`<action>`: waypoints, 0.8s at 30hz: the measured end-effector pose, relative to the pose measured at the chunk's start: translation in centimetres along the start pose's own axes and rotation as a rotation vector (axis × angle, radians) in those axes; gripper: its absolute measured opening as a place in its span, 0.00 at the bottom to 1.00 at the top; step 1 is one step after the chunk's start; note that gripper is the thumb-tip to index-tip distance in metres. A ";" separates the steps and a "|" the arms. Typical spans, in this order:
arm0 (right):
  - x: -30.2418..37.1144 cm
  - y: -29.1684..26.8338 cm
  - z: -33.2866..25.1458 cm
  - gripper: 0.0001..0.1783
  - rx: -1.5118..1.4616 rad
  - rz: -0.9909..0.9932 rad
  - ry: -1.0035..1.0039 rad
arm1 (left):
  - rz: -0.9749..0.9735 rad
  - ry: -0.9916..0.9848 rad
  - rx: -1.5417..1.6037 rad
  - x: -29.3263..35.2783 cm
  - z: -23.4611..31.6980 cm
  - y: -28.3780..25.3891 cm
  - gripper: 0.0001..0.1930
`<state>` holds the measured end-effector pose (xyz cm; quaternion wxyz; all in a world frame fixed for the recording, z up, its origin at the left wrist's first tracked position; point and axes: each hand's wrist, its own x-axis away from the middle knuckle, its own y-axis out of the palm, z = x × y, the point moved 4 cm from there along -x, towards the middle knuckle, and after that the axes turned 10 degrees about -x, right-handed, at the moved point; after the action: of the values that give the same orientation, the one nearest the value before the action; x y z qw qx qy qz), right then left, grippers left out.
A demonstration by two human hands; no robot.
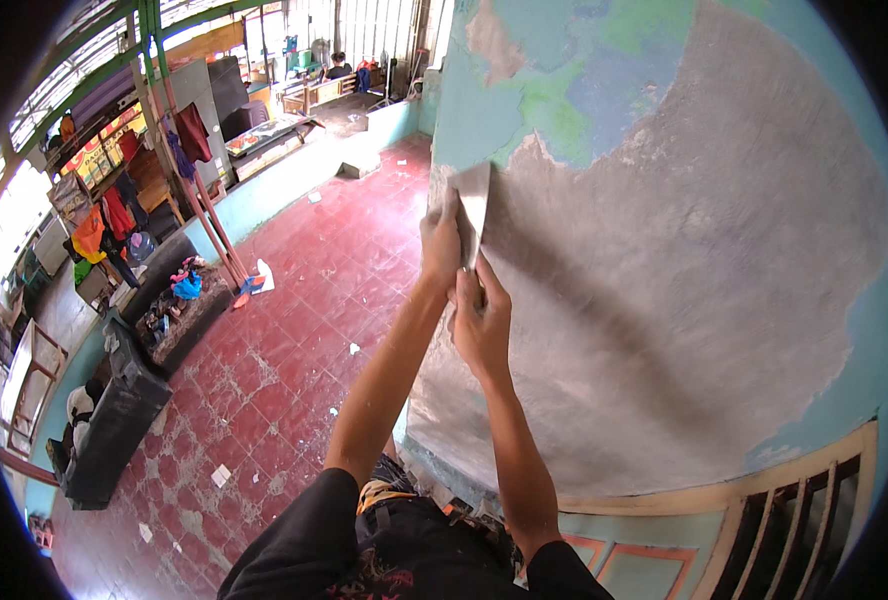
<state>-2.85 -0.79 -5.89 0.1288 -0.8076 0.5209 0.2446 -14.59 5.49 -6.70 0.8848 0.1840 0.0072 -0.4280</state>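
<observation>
A putty knife with a wide metal blade is held up at the left edge of the wall, its broad end uppermost. My right hand is closed around its handle from below. Higher up, my left hand is closed at the blade's left side, fingers pointing upward; some of its fingers are hidden. The blade lies against or very close to the bare grey patch of the wall. Above the patch, peeling blue and green paint remains on the wall.
Red floor tiles with scattered pale chips lie to the left. Beyond are a dark worn sofa, slanted poles and hanging clothes. A barred wooden frame sits low at right. A person is far back.
</observation>
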 end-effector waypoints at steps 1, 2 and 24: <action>0.9 -0.6 0.4 0.24 -0.043 0.022 0.046 | -0.028 -0.025 0.029 1.2 0.0 0.6 0.26; 1.6 -1.2 0.8 0.23 -0.046 0.026 0.064 | -0.070 -0.045 0.088 1.8 -0.7 1.1 0.25; 1.3 -1.2 1.1 0.18 -0.152 0.042 0.167 | -0.146 -0.076 0.213 3.1 0.7 1.7 0.25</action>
<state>-1.58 -0.77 -7.57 0.0182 -0.8214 0.5268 0.2180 -11.48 3.88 -6.02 0.8262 0.2598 -0.0583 -0.4965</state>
